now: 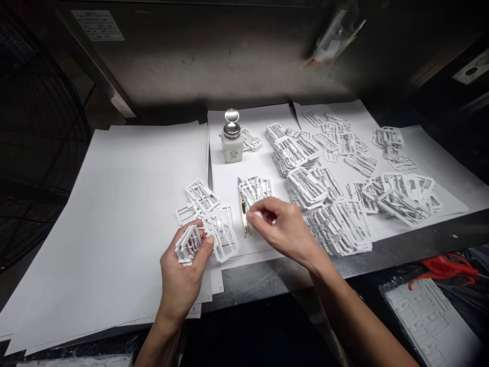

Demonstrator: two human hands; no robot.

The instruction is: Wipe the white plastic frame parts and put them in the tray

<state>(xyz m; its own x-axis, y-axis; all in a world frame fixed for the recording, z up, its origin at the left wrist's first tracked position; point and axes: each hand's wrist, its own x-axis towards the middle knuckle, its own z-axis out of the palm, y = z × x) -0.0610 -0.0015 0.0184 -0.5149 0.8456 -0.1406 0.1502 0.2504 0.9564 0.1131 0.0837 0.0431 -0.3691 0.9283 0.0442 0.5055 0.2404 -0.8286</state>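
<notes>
Several white cut-out frames are gripped in my left hand, its thumb pressing on one larger frame that sticks out to the right. My right hand is held in a pinch just right of a slim metal tool; what its fingertips hold, if anything, is too small to make out. Beside the tool and beyond my right hand lies a small pile of frames. More loose frames rest on the paper beyond my left hand.
A white pump bottle with a metal lid stands at the back centre. Large stacks of frames fill the right side. White paper sheets cover the left. Red-handled scissors and a white cut sheet lie below the metal edge at right.
</notes>
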